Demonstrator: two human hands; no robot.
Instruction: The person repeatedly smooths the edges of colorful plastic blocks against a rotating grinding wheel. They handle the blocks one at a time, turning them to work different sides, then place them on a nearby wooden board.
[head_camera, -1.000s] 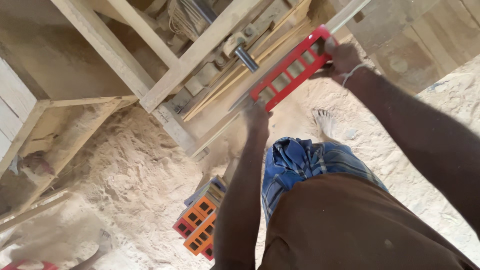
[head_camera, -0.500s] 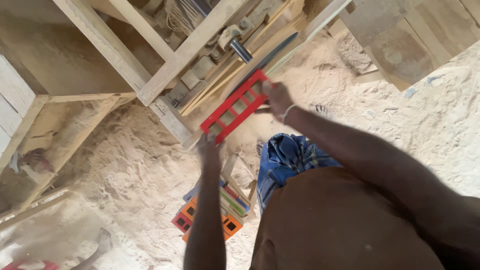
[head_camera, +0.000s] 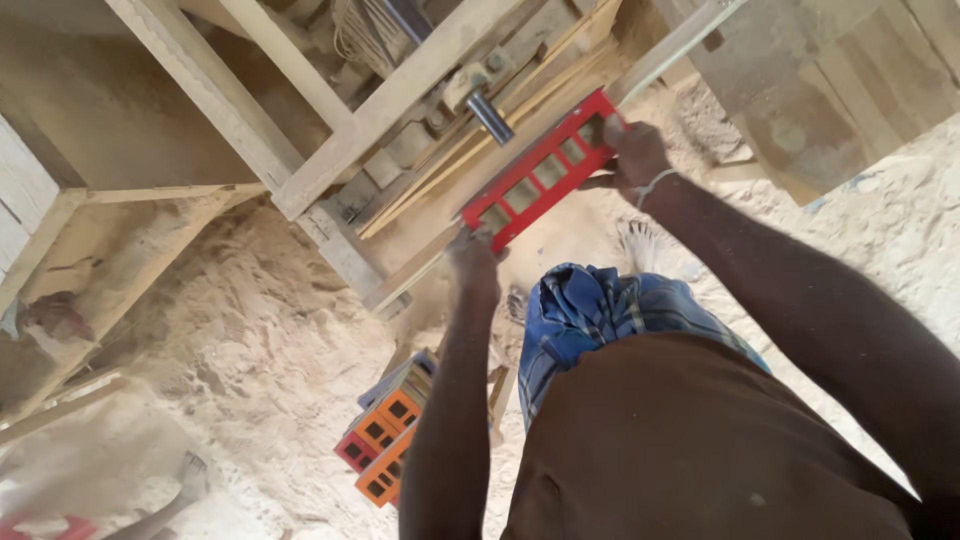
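Observation:
I hold a long red frame with a row of rectangular openings (head_camera: 540, 172) slantwise against a wooden bench. My left hand (head_camera: 472, 250) grips its lower left end. My right hand (head_camera: 632, 155), with a pale band at the wrist, grips its upper right end. A thin wooden strip (head_camera: 690, 35) runs on past the upper end. Just above the frame a short metal cylinder (head_camera: 490, 117) sticks out from the bench. My own body in a brown shirt and blue checked cloth fills the lower right.
Wooden beams (head_camera: 330, 130) and a large wooden panel (head_camera: 830, 80) surround the work spot. Sawdust (head_camera: 230, 330) covers the ground. A stack of orange and red slotted frames (head_camera: 385, 445) lies by my feet. Another person's foot (head_camera: 185, 480) shows at lower left.
The red frame dropped lower and to the left half a second ago, then came back up to the right against the bench. Both hands stayed on its ends throughout.

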